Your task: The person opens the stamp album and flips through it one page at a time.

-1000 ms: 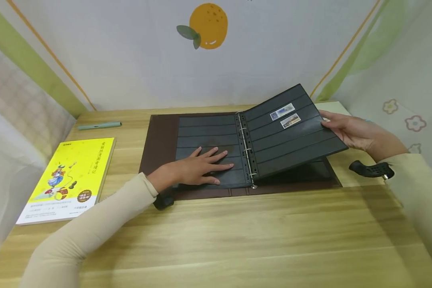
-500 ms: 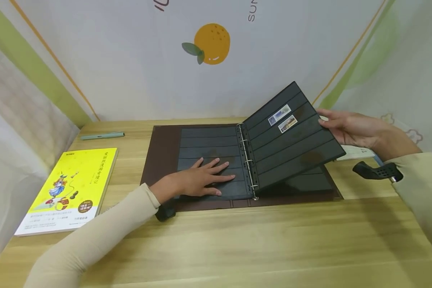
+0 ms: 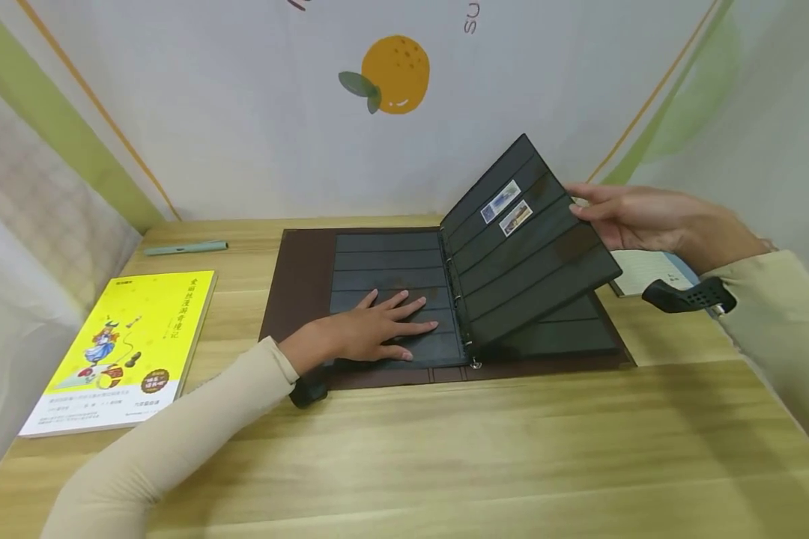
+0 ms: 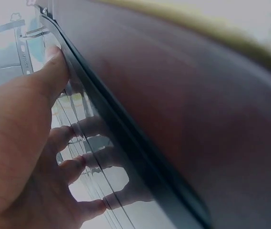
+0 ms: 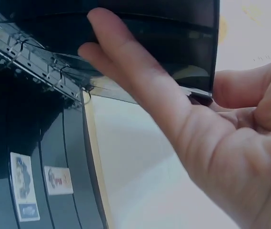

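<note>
The stamp album (image 3: 297, 299) lay open on the bench (image 3: 445, 449); the left hand (image 3: 371, 329) pressed flat, fingers straight, on its left page, while the right hand (image 3: 620, 213) pinched the raised black page (image 3: 532, 262) by its outer edge

We see a brown ring binder (image 3: 297, 284) open on the wooden desk (image 3: 445, 449). L hand (image 3: 371, 329) rests flat on the left black page (image 3: 384, 258). R hand (image 3: 637, 217) grips the outer edge of a lifted black page (image 3: 532, 262) (two stamps (image 3: 505, 207) tucked in its upper strips). Yellow book (image 3: 124, 348) and green pen (image 3: 185, 248) lie well to the left.
</note>
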